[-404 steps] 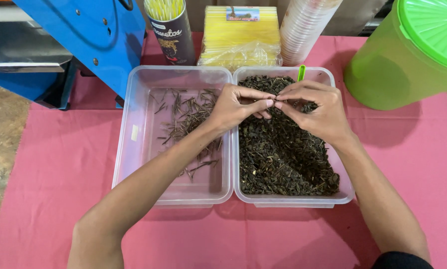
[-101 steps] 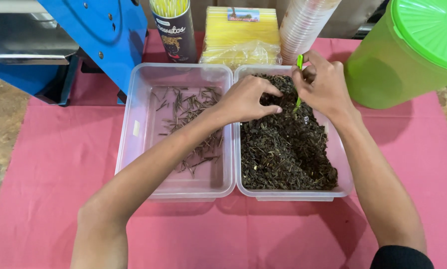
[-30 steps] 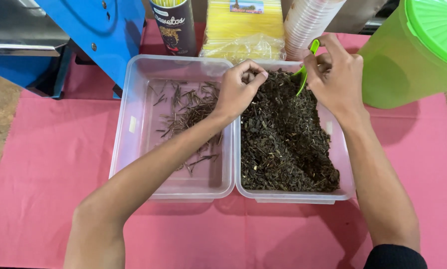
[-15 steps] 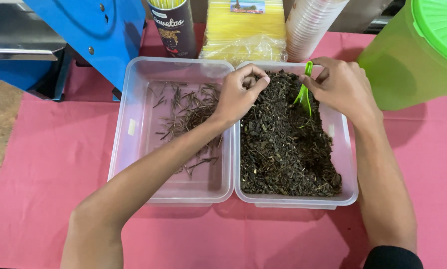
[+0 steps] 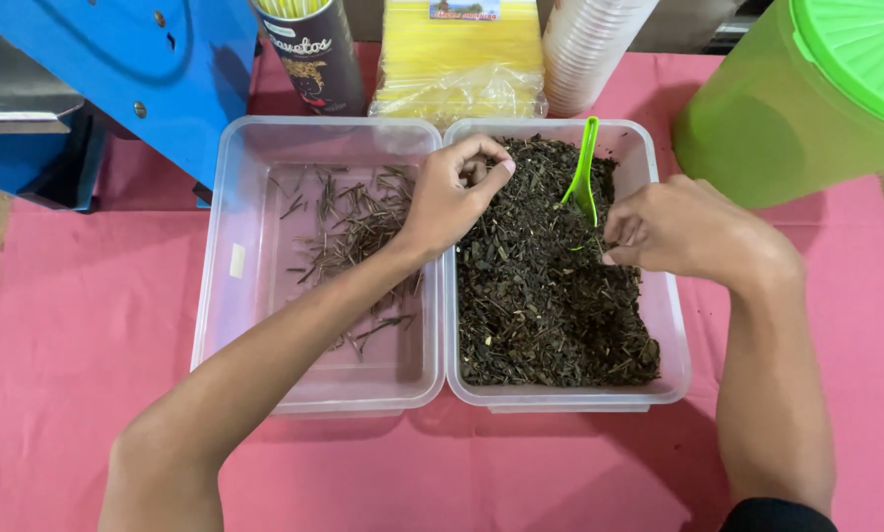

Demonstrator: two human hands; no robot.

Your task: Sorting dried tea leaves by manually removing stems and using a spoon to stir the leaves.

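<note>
back of the tubs is boxed in: blue machine [image 5: 136, 69], straw pack [image 5: 457, 59], cup stack [image 5: 585, 49], green bucket [image 5: 796, 99]. near-side pink cloth [image 5: 461, 463] is open.

Yellow straw packet [image 5: 458, 59] beside dark labelled canister [image 5: 316, 61].

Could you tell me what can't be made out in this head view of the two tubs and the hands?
- Left hand: curled fingers hide whether it pinches anything.
- Right hand: fingertips folded under the palm.
- Scoop: bowl sunk in the dried leaves.
- Green bin: cut by the top and right edges.
- Blue machine: cut by the top edge.
</note>
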